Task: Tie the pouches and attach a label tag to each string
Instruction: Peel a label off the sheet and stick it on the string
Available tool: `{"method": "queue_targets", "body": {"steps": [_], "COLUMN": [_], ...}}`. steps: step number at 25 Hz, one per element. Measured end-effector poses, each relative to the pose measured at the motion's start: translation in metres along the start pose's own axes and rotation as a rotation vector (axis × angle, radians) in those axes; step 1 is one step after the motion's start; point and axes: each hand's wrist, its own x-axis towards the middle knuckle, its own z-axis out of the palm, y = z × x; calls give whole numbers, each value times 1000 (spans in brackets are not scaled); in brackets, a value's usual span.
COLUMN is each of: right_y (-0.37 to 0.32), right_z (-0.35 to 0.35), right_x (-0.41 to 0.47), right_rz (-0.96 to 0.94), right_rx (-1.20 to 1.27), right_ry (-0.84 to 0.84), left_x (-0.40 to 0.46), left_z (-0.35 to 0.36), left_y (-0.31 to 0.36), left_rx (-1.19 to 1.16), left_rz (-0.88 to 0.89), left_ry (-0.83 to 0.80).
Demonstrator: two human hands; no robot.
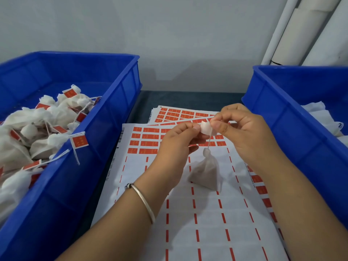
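A small white mesh pouch [206, 172] filled with brownish powder hangs by its string [210, 140] above the label sheet [188, 213]. A label tag [205, 127] shows its white back at the top of the string. My left hand [177, 140] pinches the tag's left edge. My right hand [243, 127] pinches the tag's right side and the string with thumb and forefinger. Red stickers [148, 137] fill the sheet's far rows; the near rows are peeled, leaving red dashes.
A blue crate [105, 140] on the left holds several tied pouches with red tags [80, 141]. A second blue crate [293, 129] on the right holds white pouches [323, 117]. More label sheets [178, 113] lie behind. White pipes [305, 31] lean against the wall.
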Motion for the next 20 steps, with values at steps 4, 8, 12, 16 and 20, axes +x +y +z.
{"method": "queue_targets", "body": {"steps": [4,8,12,16,20], "right_y": [2,3,4,3,1], "right_z": [-2,-1,-2,-4,-5], "right_x": [-1,-1,0,0,0], "right_rz": [33,51,63,42,48], "right_rx": [24,17,-44,-128,-150], "right_ry": [-28,-10,-5,-15,-18], "left_x": [-1,-1,1,2,2], "left_z": [1,2,1,1,0], "left_y": [-1,-3,-3,-5,-7], "left_rx": [28,24,20,20,-17], "left_rz": [12,12,25,45,38], "left_ry": [-23,-37,-39,-76,-111]}}
